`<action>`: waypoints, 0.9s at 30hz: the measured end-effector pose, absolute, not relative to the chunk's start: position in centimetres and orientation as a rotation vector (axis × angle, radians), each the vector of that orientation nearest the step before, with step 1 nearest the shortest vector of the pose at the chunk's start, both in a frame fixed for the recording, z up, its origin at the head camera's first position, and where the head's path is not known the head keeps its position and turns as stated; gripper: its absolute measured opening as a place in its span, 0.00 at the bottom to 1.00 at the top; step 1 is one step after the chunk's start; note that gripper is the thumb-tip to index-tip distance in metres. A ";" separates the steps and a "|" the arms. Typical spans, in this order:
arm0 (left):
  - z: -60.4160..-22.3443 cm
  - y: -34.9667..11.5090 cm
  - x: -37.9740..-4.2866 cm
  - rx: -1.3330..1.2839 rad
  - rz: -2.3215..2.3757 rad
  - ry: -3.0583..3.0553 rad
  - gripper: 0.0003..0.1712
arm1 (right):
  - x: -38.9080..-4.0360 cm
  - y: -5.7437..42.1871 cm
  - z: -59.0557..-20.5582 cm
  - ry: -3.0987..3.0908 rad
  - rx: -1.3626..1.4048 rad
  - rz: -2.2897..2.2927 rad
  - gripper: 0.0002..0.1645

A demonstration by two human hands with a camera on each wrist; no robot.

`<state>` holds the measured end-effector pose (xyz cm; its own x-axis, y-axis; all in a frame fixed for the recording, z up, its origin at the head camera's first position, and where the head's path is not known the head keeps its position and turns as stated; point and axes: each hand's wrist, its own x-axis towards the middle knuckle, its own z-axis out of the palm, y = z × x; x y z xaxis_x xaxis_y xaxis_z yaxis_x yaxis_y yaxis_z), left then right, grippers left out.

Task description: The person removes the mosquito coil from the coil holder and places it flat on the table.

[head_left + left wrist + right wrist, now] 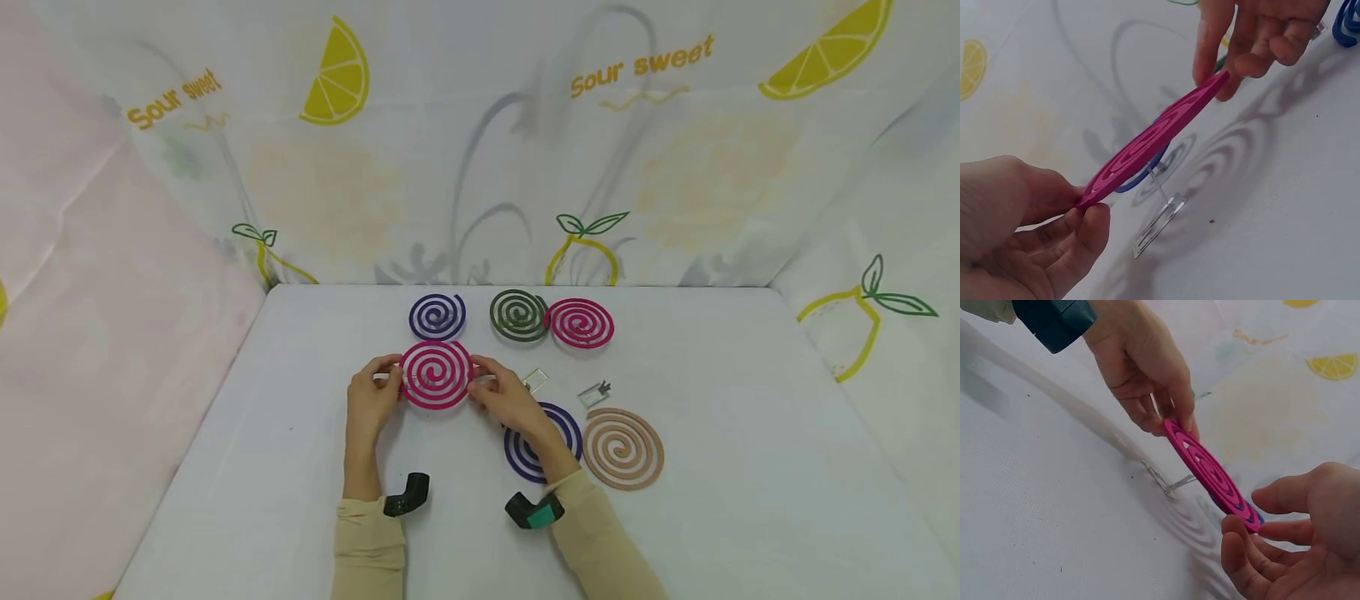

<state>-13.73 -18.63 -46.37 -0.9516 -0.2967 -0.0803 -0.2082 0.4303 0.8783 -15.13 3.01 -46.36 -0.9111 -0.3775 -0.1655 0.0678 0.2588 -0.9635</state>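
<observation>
Both hands are at a pink mosquito coil [436,375], tilted above the table on a thin metal stand [1163,222]. My left hand [372,400] pinches its left rim between thumb and fingers, as the left wrist view [1041,219] shows. My right hand [510,400] has thumb and fingertips curled around the opposite rim, loosely, with the fingers spread in the right wrist view [1297,537]. Behind this coil lies a blue coil [437,317]. Below my right wrist is another blue coil [517,458], partly hidden by the forearm.
At the back sit a green coil [519,316] and a second pink coil [582,323], their rims overlapping. A tan coil [623,450] lies right of the right forearm. Two small metal stands are nearby, one [537,379] beside my right hand, another [595,394] farther right on the white table [247,467].
</observation>
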 end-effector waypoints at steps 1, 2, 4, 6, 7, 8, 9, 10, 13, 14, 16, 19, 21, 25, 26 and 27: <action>-46.3 -18.7 -13.7 0.452 -1.568 -2.584 0.16 | -15.2 3.0 -46.3 2.161 -0.286 -1.690 0.31; -46.3 -18.7 -13.7 0.450 -1.574 -2.587 0.16 | -15.1 3.1 -45.8 2.152 -0.295 -1.688 0.31; -46.2 -18.8 -13.7 0.443 -1.588 -2.598 0.16 | -14.6 3.2 -44.6 2.142 -0.307 -1.680 0.31; -46.1 -18.8 -13.6 0.418 -1.604 -2.619 0.18 | -14.6 3.2 -44.6 2.152 -0.305 -1.678 0.30; -46.0 -18.9 -13.6 0.402 -1.615 -2.629 0.18 | -14.6 3.2 -44.6 2.164 -0.304 -1.674 0.30; -45.9 -18.9 -13.5 0.384 -1.623 -2.643 0.19 | -14.6 3.2 -44.7 2.179 -0.304 -1.676 0.30; -45.8 -18.9 -13.5 0.365 -1.635 -2.651 0.20 | -14.7 3.2 -45.1 2.189 -0.299 -1.679 0.29; -45.7 -18.9 -13.5 0.344 -1.638 -2.662 0.21 | -14.9 3.2 -45.6 2.198 -0.292 -1.682 0.29; -45.5 -19.0 -13.4 0.304 -1.652 -2.694 0.21 | -15.1 3.3 -46.3 2.196 -0.301 -1.712 0.28; -45.4 -19.1 -13.3 0.294 -1.648 -2.706 0.21 | -15.1 3.3 -46.3 2.189 -0.303 -1.722 0.28; -45.3 -19.2 -13.2 0.276 -1.633 -2.734 0.21 | -15.1 3.3 -46.3 2.176 -0.310 -1.735 0.26; -45.0 -19.4 -13.0 0.236 -1.617 -2.788 0.21 | -15.2 3.5 -46.2 2.177 -0.320 -1.742 0.24; -44.8 -19.6 -12.9 0.190 -1.613 -2.823 0.20 | -15.3 3.6 -46.1 2.183 -0.320 -1.747 0.22; -44.4 -19.7 -12.9 0.116 -1.634 -2.849 0.19 | -15.4 3.8 -45.9 2.183 -0.333 -1.741 0.21; -44.4 -19.7 -12.8 0.109 -1.639 -2.850 0.19 | -15.4 3.8 -45.8 2.179 -0.335 -1.733 0.22; -44.3 -19.8 -12.7 0.106 -1.640 -2.852 0.18 | -15.3 3.8 -45.8 2.177 -0.345 -1.723 0.22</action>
